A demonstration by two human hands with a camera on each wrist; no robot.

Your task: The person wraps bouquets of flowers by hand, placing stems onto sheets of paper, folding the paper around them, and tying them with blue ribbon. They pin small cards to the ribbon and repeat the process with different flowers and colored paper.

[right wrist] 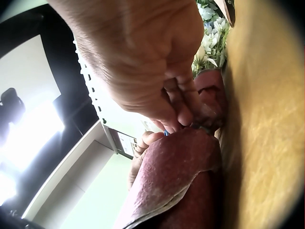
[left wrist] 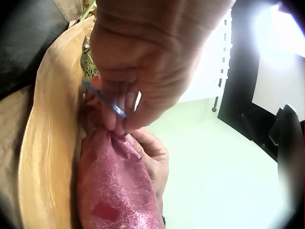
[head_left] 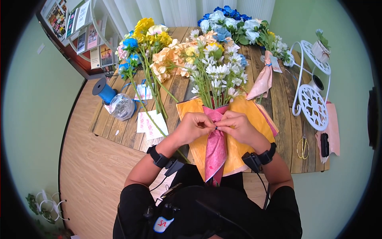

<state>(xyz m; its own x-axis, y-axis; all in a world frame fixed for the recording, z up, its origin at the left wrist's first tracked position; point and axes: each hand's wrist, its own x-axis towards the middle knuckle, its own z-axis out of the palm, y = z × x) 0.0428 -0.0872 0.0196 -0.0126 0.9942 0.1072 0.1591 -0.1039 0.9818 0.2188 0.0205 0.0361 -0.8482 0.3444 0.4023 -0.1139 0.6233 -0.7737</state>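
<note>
A bouquet of white flowers (head_left: 217, 71) lies on the table with its stems wrapped in pink paper (head_left: 215, 153). Under it spreads yellow wrapping paper (head_left: 244, 149). My left hand (head_left: 197, 126) and right hand (head_left: 238, 127) meet at the gathered waist of the pink wrap, fingertips close together. A thin blue ribbon (left wrist: 118, 111) runs between the left thumb and fingers in the left wrist view. The right fingers pinch at the same spot; only a sliver of blue ribbon (right wrist: 166, 133) shows there in the right wrist view, the rest hidden by fingers.
Loose peach flowers (head_left: 165, 63) and yellow flowers (head_left: 144, 28) lie at the back left, blue ones (head_left: 227, 14) behind. A blue ribbon spool (head_left: 104, 91) and clear jar (head_left: 121, 106) stand left. Scissors (head_left: 303, 147), a white metal stand (head_left: 314, 107) and a small pink-wrapped bunch (head_left: 262, 79) are right.
</note>
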